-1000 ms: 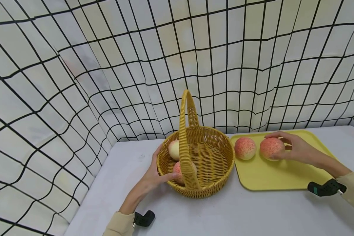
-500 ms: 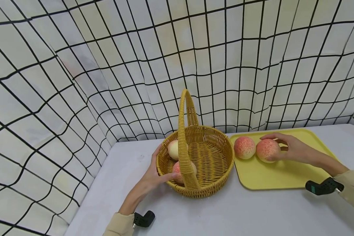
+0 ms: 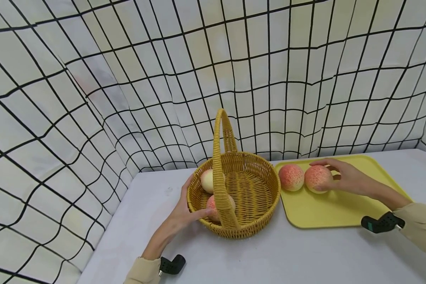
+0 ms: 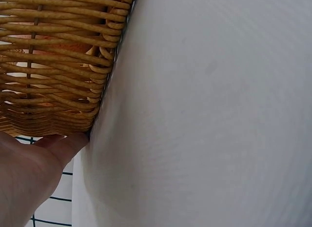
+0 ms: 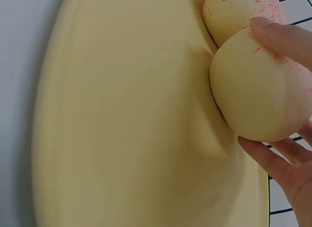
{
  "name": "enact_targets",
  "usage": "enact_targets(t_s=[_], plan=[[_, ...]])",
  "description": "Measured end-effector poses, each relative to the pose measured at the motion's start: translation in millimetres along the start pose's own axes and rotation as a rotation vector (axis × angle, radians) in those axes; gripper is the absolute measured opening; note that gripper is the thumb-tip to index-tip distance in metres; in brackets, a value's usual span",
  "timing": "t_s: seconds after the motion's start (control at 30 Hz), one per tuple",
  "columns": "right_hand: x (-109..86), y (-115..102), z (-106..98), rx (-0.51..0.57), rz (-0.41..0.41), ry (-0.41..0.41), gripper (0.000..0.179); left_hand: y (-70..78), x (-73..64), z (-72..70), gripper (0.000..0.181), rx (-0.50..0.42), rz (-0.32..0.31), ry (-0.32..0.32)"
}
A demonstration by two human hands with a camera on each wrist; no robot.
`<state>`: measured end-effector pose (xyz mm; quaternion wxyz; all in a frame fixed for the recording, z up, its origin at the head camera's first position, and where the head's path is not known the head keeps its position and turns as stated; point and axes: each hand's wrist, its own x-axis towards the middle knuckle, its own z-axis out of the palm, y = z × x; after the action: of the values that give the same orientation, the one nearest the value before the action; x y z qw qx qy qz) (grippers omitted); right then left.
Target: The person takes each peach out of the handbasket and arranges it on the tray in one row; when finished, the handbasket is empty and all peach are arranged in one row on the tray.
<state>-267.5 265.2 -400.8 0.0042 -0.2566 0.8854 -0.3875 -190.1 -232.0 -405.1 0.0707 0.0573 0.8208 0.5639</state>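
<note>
A round yellow wicker basket [image 3: 266, 217] with a tall arched handle stands mid-table. My left hand [image 3: 182, 211] holds its left side, thumb over the rim and fingers along the outer wall; in the left wrist view, fingers [image 4: 68, 148] meet the weave low down. Inside lie a pale peach [image 3: 206, 181] and a pinkish peach [image 3: 212, 204], both partly behind the handle. Over on the yellow tray [image 3: 326, 217], my right hand [image 3: 353, 179] grips a red-and-cream peach [image 3: 317, 179] between thumb and fingers. Another peach [image 3: 291, 177] sits directly left of it, and the two overlap in the right wrist view.
A white table [image 3: 252, 260] carries basket and tray, which stand close side by side. Behind and to the left rises a white wall with black netting [image 3: 259, 79]. A black wrist device [image 3: 172, 264] sits below my left hand, another [image 3: 381, 223] below my right.
My right hand has shifted left with its peach, closing the small gap to the other peach on the tray. My left hand keeps its hold on the basket. The head view has moved slightly.
</note>
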Motion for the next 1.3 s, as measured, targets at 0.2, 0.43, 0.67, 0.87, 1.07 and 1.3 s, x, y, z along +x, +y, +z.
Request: enact_targets(t_s=[0.2, 0.43, 0.67, 0.87, 1.07, 1.3], plan=[[0.9, -1.7, 0.0, -0.001, -0.024, 0.024, 0.063, 0.4, 0.7, 0.4, 0.125, 0.000, -0.002, 0.005], [2.6, -6.0, -3.7, 0.002, -0.026, 0.026, 0.064, 0.4, 2.2, -0.4, 0.125, -0.003, 0.001, -0.004], [17.9, -32.8, -5.7, -0.051, -0.183, 0.118, 0.056, 0.2, 0.7, -3.0, 0.123, -0.002, 0.001, 0.004], [35.2, -91.7, 10.2, 0.030, -0.279, 0.098, 0.054, 0.1, 2.1, -0.9, 0.124, -0.002, 0.004, -0.005], [50.8, -149.2, 44.5, 0.139, -0.387, -0.003, 0.055, -1.4, 1.0, 0.4, 0.125, -0.003, 0.001, -0.011], [68.1, -177.7, 99.6, 0.208, -0.522, -0.074, 0.053, -0.8, -0.3, -0.5, 0.124, 0.000, -0.007, -0.010]])
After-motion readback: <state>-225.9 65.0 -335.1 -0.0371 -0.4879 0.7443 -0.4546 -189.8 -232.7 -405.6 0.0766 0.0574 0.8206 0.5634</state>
